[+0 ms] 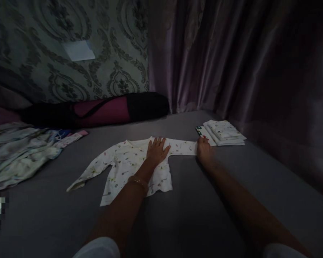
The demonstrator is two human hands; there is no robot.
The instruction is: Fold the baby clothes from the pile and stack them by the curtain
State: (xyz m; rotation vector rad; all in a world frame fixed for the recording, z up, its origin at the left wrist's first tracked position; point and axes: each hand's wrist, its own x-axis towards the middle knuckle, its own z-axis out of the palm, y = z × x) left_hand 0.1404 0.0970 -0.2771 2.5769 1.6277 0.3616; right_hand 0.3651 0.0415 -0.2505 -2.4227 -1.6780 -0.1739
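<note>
A small white long-sleeved baby shirt with a tiny print lies spread flat on the grey bed surface. My left hand rests open, fingers flat, on the shirt's right shoulder near the neckline. My right hand is closed on the cuff end of the shirt's right sleeve, which is stretched out straight to the right. The left sleeve lies slanted toward the lower left.
A stack of folded white printed clothes lies just right of my right hand. A heap of unfolded clothes lies at the left. A dark and maroon bolster lies along the patterned wall; purple curtains hang at the right.
</note>
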